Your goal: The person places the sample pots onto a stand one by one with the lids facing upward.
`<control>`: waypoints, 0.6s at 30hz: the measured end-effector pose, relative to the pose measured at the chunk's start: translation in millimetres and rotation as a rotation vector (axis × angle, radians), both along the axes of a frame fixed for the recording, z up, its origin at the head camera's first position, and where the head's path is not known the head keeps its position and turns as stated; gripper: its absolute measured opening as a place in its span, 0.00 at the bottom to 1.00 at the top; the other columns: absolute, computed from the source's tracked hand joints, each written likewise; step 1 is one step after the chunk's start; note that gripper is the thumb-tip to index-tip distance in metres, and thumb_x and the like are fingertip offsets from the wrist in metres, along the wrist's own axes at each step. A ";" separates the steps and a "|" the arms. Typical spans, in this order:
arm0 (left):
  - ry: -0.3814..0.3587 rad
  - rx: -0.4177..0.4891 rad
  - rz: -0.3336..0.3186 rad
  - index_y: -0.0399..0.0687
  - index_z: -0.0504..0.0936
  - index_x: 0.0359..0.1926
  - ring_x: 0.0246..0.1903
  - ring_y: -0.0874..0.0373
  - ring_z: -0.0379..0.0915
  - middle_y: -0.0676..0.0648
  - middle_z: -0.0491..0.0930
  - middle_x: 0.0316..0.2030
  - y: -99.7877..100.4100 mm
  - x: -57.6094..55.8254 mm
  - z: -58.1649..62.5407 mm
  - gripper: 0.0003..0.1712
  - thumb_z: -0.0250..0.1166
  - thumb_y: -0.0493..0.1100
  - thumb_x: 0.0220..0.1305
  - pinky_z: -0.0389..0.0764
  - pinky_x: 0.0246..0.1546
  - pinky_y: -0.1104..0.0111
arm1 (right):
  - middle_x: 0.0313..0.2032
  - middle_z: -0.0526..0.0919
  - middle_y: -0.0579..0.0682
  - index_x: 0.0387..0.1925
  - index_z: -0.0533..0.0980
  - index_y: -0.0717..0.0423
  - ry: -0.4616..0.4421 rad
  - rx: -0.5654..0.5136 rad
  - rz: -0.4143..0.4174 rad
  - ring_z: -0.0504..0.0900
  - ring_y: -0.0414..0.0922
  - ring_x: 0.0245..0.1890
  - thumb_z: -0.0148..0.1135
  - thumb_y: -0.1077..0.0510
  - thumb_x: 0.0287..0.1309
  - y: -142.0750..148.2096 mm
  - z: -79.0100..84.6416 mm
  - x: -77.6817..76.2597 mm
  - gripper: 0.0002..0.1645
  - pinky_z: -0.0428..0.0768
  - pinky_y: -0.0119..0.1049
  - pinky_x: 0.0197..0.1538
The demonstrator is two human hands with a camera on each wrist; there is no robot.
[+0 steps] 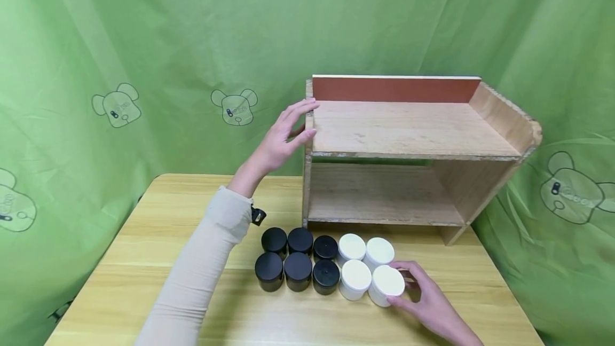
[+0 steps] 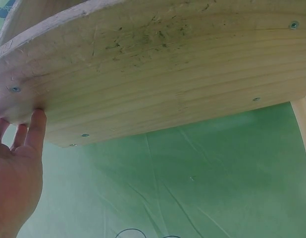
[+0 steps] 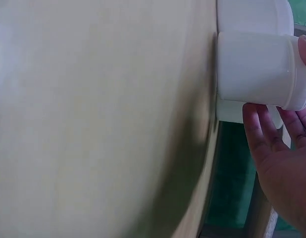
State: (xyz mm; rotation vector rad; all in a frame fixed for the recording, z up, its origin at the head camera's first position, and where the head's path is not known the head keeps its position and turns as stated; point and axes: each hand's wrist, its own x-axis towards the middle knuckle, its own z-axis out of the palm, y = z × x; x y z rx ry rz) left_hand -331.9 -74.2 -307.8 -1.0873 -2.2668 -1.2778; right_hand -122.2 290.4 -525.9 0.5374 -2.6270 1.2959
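My left hand [image 1: 278, 142] is at the upper left side panel of a wooden shelf [image 1: 413, 127]. Its fingers are extended, with fingertips at the panel's edge; the left wrist view shows fingers [image 2: 38, 131] against the panel's outer face [image 2: 158, 64]. At the front right end of two rows of jars, my right hand [image 1: 430, 303] holds a white jar [image 1: 387, 282] between thumb and fingers. In the right wrist view the white jar [image 3: 254, 67] stands upright on the table, fingers along its side and thumb by its lid. Another white jar [image 1: 355, 276] stands just left of it.
More white jars [image 1: 352, 247] stand behind, close to the shelf's front. Left of them are several black jars [image 1: 298, 268], also in two rows. All stand on a wooden table [image 1: 158, 223]. A green curtain [image 1: 192, 41] hangs behind and at both sides.
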 end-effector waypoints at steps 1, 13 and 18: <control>0.001 -0.001 0.002 0.62 0.62 0.79 0.79 0.63 0.47 0.51 0.54 0.81 0.0 0.2 -0.2 0.35 0.55 0.59 0.75 0.70 0.75 0.52 | 0.56 0.82 0.48 0.62 0.74 0.50 -0.002 0.000 -0.004 0.78 0.30 0.54 0.82 0.57 0.48 0.5 1.5 0.0 0.39 0.79 0.20 0.58; 0.000 -0.007 0.013 0.64 0.61 0.79 0.79 0.63 0.46 0.53 0.54 0.81 0.4 -0.1 0.9 0.34 0.55 0.56 0.75 0.69 0.75 0.49 | 0.56 0.80 0.47 0.63 0.74 0.57 0.027 -0.090 -0.005 0.79 0.28 0.52 0.79 0.67 0.50 8.3 33.2 -3.2 0.38 0.79 0.16 0.56; -0.003 0.002 0.005 0.63 0.62 0.79 0.79 0.63 0.47 0.53 0.54 0.81 0.3 -0.3 0.1 0.34 0.56 0.55 0.75 0.71 0.74 0.52 | 0.57 0.80 0.39 0.64 0.73 0.58 0.050 -0.095 -0.009 0.79 0.29 0.53 0.78 0.69 0.49 9.2 47.0 -2.5 0.39 0.78 0.15 0.57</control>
